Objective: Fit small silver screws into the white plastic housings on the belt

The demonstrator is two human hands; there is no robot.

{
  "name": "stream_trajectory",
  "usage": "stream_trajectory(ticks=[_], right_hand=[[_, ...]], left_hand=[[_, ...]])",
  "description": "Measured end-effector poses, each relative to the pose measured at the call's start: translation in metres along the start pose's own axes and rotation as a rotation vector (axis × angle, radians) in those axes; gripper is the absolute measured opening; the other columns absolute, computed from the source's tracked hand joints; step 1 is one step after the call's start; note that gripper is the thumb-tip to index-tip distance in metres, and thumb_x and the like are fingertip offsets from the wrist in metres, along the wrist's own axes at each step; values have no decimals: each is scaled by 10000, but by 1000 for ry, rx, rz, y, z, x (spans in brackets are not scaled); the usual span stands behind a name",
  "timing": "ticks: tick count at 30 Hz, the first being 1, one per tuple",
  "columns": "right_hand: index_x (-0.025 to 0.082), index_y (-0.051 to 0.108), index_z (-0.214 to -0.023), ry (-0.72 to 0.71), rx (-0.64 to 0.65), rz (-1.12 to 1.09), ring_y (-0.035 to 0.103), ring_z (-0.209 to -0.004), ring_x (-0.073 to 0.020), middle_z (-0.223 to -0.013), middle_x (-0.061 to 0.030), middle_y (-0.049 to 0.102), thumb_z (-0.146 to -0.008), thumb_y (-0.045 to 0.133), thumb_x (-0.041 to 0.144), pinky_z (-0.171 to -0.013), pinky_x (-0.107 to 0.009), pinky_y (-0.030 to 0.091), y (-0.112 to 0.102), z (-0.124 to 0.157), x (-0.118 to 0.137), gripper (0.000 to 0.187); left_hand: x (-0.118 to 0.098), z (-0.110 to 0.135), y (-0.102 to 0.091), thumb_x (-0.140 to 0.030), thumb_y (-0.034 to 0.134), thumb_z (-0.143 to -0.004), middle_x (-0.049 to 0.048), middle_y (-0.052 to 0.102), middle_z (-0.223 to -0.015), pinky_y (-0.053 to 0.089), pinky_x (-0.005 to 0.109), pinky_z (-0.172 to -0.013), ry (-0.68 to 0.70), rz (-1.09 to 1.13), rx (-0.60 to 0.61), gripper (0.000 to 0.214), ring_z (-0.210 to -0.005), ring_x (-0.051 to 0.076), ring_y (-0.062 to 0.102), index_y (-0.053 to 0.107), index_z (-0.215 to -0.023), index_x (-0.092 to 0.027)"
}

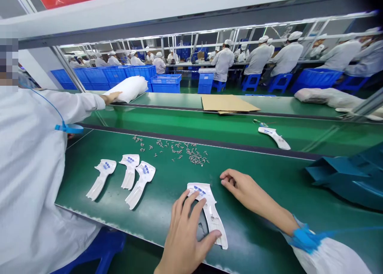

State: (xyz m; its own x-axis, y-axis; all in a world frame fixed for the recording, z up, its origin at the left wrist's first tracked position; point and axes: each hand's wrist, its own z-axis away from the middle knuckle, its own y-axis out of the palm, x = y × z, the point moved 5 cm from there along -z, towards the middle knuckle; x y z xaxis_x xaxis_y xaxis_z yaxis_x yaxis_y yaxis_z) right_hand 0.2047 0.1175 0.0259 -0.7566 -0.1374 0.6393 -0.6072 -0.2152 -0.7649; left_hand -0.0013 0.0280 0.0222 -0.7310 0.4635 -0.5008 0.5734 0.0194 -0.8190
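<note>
A white curved plastic shell (213,214) with blue print lies in front of me on the green table. My left hand (187,236) is over its left side, fingers spread, with fingertips by the printed head and the thumb across the handle. My right hand (243,188) is just right of the shell's head, its fingers curled together; whether anything small is between them I cannot make out. Small metal screws (196,155) are scattered beyond the shell. Further left lie three similar shells: one (103,176) apart, and two (130,168) (143,180) touching or nearly so.
A co-worker in a white coat (32,166) is at the left, a hand on a white bag (130,89). Another shell (273,137) lies on the green belt (179,122). Cardboard (227,103) lies beyond it; a blue-green bin (353,174) stands at right.
</note>
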Motion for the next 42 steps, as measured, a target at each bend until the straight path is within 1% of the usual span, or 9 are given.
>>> stream_trajectory(ticks=[4,8,13,18,27,31,33,36,42], right_hand=[[243,551,-1106,15,240,-389,570,-763,-167,-841,1,633,-961,525,432,-693,-270,466,13,31,36,239],[238,578,-1033,12,293,-466,531,-707,-146,-781,24,617,-951,564,409,-653,-249,426,23,45,55,189],[215,611,-963,29,261,-507,538,-694,-146,-761,15,633,-926,601,466,-639,-245,416,30,42,52,254],[185,659,-839,84,230,-541,569,-703,-159,-745,-9,658,-897,625,507,-628,-243,424,32,42,50,329],[198,721,-888,87,260,-626,643,-823,-203,-872,-38,737,-887,637,499,-750,-288,478,30,45,52,312],[202,692,-885,92,274,-562,625,-798,-193,-849,-27,716,-909,599,506,-727,-283,464,24,44,43,319],[217,678,-883,52,290,-392,593,-753,-181,-819,-12,690,-948,538,488,-675,-275,432,18,44,41,312],[238,662,-893,-34,344,-146,578,-770,-188,-846,-11,673,-980,485,437,-659,-278,400,13,46,42,280],[241,644,-906,-98,394,32,604,-896,-225,-939,-35,685,-999,459,370,-755,-305,411,16,43,48,243]], left_hand=[[-11,0,-3,-190,573,-952,70,665,-1122,478,388,-916,58,111,-124,252,-1083,243,589,556,-1199,-239],[-18,-2,-2,-117,529,-955,28,665,-896,464,325,-779,49,204,-201,122,-852,192,608,588,-969,-223],[-17,-3,0,-125,536,-953,20,673,-906,460,302,-752,-1,268,-229,129,-841,182,618,593,-999,-231],[-17,0,-2,-107,560,-934,8,655,-863,451,293,-732,-26,241,-335,118,-810,171,612,578,-950,-222],[-25,0,-6,-83,593,-919,-1,674,-868,455,304,-743,-31,236,-446,153,-798,162,617,594,-979,-224],[-22,-1,-5,-132,592,-930,29,682,-930,493,329,-786,-22,215,-368,142,-876,193,634,587,-1034,-229],[-18,-1,0,-189,616,-923,82,666,-1123,500,387,-891,-36,144,-254,226,-1072,247,613,574,-1142,-220],[-13,1,8,-295,661,-898,125,525,-1421,444,480,-1040,-26,13,-85,462,-1346,320,451,503,-1324,-209],[-13,2,15,-357,694,-867,133,449,-1509,427,514,-1068,-15,-61,13,596,-1409,339,388,453,-1390,-201]])
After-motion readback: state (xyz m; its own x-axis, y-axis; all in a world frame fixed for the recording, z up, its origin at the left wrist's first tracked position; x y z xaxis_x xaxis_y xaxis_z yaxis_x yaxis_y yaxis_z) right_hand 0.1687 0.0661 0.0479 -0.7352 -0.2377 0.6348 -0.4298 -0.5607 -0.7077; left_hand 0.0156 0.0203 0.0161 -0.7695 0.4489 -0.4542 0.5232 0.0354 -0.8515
